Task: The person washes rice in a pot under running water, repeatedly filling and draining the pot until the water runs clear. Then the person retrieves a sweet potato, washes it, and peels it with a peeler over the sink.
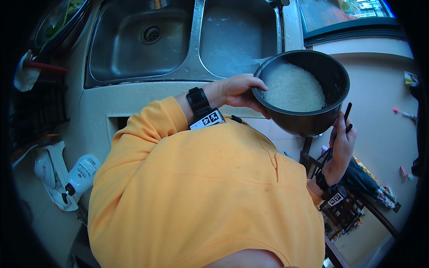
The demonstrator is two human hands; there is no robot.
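Observation:
Whitish water streams over the left rim of a dark rice-cooker inner pot (301, 124), which is tilted toward the right sink basin (234, 37). Wet white rice (295, 88) covers the pot's bottom. My left hand (241, 92) grips the near-left rim, its thumb over the edge and its fingers outside. On the lower right, my right hand (344, 139) supports the pot's outer wall and also clasps a pair of black chopsticks (349, 110). Part of its fingers is hidden behind the pot. Cloudy water with some foam lies in the right basin.
The left basin (134, 50) shows a bare drain. Greens in a bowl (63, 23) stand at the far left, above a red handle (47, 68). A white pump bottle (83, 171) is at lower left. A window frame (355, 28) borders the counter at upper right.

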